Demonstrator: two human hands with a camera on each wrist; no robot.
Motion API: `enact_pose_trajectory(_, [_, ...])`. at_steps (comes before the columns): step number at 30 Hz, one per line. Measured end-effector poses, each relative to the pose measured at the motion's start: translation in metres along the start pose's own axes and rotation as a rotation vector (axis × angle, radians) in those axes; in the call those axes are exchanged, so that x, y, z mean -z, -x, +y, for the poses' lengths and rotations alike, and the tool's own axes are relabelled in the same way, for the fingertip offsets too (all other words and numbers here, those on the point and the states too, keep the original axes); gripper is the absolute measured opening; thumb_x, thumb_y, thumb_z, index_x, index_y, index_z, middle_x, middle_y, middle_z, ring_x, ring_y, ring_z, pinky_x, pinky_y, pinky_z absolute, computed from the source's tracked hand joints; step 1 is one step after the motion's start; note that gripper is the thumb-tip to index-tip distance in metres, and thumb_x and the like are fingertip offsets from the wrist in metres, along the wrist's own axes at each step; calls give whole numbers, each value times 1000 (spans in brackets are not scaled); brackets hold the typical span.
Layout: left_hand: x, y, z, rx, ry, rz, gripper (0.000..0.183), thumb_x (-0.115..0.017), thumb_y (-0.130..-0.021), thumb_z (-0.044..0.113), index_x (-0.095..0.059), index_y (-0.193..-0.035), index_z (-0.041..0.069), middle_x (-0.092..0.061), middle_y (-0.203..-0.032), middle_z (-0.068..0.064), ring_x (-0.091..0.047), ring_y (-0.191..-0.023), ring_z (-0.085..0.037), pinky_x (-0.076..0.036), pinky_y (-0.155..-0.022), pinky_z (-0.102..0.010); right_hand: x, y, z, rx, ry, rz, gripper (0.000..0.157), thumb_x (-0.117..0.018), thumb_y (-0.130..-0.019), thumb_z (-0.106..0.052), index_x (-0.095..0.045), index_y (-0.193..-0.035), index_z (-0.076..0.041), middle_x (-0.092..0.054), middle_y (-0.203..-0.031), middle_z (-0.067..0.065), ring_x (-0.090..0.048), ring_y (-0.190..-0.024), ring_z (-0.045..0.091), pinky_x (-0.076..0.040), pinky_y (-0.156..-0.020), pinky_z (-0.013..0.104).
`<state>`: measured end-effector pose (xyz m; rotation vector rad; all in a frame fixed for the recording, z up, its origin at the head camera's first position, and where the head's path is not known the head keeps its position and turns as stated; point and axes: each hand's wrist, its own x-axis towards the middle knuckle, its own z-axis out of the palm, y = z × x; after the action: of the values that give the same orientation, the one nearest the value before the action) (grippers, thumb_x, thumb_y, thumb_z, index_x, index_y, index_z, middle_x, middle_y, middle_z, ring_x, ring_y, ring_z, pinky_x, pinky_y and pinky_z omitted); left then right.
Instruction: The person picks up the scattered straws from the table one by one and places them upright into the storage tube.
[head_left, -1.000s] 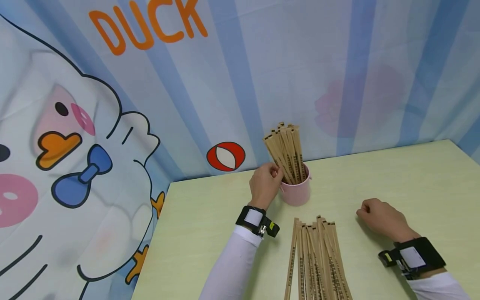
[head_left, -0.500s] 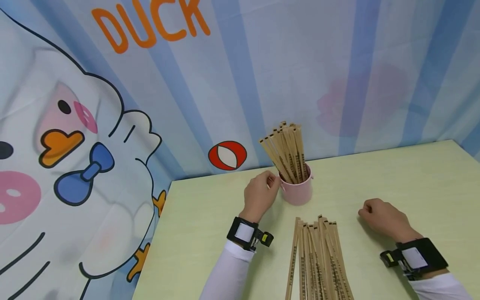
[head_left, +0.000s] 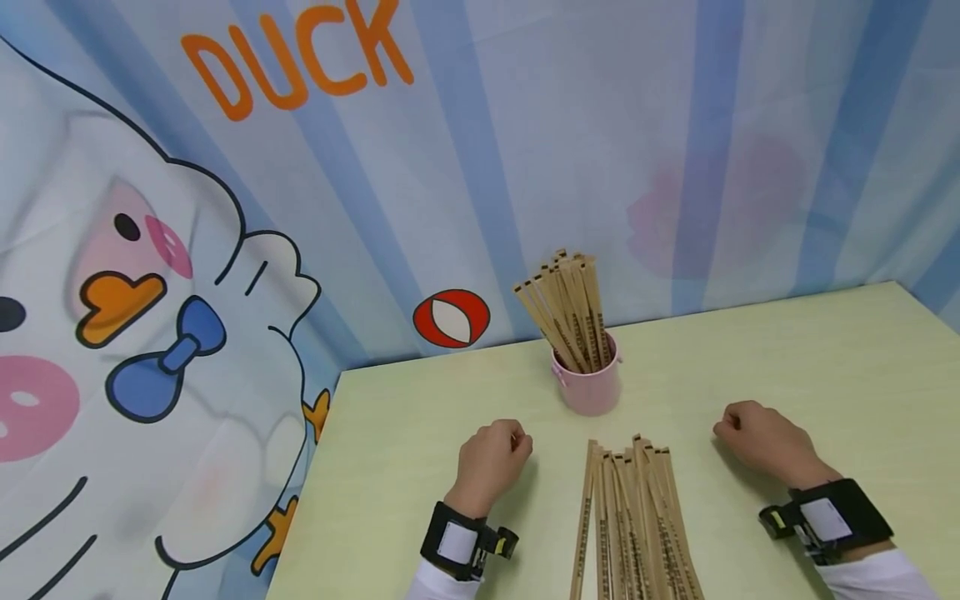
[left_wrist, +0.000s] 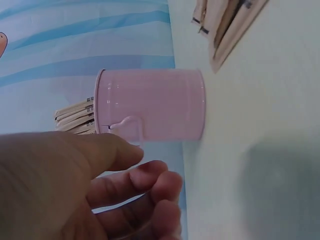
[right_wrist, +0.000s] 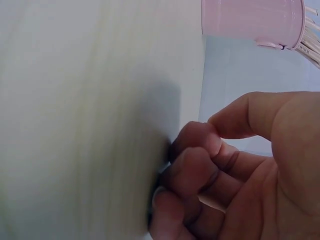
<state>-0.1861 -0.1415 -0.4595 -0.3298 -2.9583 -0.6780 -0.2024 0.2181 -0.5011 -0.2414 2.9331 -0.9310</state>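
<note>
My left hand hovers over the table, left of a row of long thin sticks in brown printed paper wrappers. Its fingers curl loosely, and nothing lies between the thumb and fingertips in the left wrist view. Beyond it stands a pink bucket with a small handle at its side, holding a bundle of similar wrapped sticks that fan out to the left. My right hand rests at the table to the right of the row. Its fingers are loosely curled and hold nothing, low beside the tabletop.
The pale yellow table ends at a blue striped cloth backdrop printed with a cartoon duck. Each wrist carries a black strap with a small camera. The row of sticks runs out of the head view at the bottom.
My left hand has drawn away from the sticks in the bucket, back and to the left toward me. A few bucket sticks now lean further left. The right hand stays put.
</note>
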Motion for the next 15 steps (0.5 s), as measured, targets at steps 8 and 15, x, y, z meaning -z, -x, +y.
enact_pose_trajectory(8, [-11, 18, -9, 17, 9, -56, 23, -64, -87, 15, -56, -66, 15, -46, -52, 6, -38, -42, -6, -29, -39, -22, 1, 0, 0, 5, 0, 4, 23, -47, -89, -15, -47, -66, -11, -40, -59, -1, -39, -53, 16, -28, -48, 31])
enact_pose_trajectory(15, [-21, 21, -15, 41, 5, -94, 23, -62, -85, 12, -55, -63, 16, -45, -53, 7, -38, -44, -7, -30, -41, -23, 0, 0, 0, 5, 0, 4, 24, -48, -89, -15, -47, -66, -11, -40, -59, -1, -39, -53, 16, -28, -48, 31])
